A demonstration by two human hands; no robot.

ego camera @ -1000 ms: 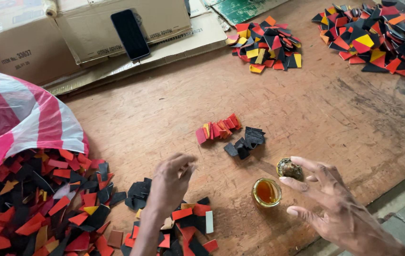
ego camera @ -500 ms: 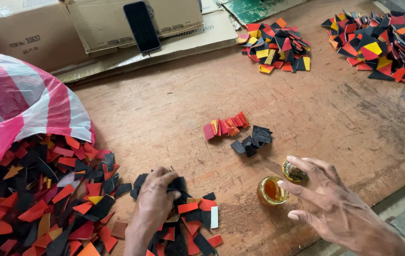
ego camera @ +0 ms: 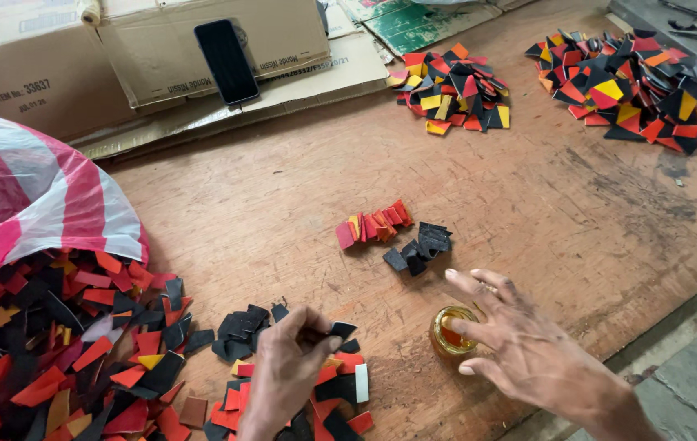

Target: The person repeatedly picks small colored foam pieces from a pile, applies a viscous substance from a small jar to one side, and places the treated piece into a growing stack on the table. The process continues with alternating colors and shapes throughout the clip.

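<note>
The left hand lay palm down at the near edge of the wooden table, its fingers curled together on a black scrap pinched at the fingertips. That scrap sat at the far right tip of the hand, on top of the loose red and black pieces beneath and beside the palm.

The right hand lay to the right of it, fingers spread apart and holding nothing. Its fingertips reached over a small glass jar of amber liquid, which stood just left of the palm; the index finger crossed the jar's rim, though whether it truly touched could not be told. The jar stood between the two hands, nearer the right one.

Just beyond the jar, a short row of red chips lay beside a small black cluster, the two groups touching. To the near left, a large heap of red, orange and black scraps spilled from a pink and white striped sack. At the far side, a dark phone leaned against cardboard boxes, and two more piles of mixed pieces lay at the far right.
</note>
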